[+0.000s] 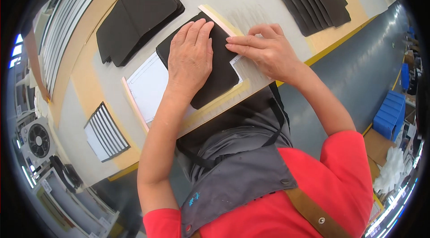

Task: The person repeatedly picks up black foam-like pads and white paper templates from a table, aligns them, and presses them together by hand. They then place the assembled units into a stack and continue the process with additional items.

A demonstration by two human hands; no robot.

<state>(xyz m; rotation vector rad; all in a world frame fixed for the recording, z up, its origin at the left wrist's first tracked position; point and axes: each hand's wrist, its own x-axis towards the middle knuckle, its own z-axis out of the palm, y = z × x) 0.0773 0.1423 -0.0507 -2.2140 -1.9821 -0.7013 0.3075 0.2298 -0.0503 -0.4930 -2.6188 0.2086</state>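
A black, flat fabric-like piece (219, 74) lies on a white printed sheet (145, 81) at the near edge of the table. My left hand (190, 54) rests flat on the black piece, palm down with fingers stretched out side by side. At that piece's right edge, beside a pale pink-and-yellow strip (219, 23), is my right hand (266, 50). Its thumb and index finger are drawn close together there, with the other fingers bent. Whatever lies between those fingertips is too small to make out. A second pink strip (134, 103) borders the sheet's left side.
Stacked black pieces (139, 16) lie at the far left, and overlapping black pieces (309, 0) at the far right. A striped black-and-white piece (106, 132) sits left. Beyond the table are a fan (38, 139), blue bins (389, 115) and another person's arm (35, 59).
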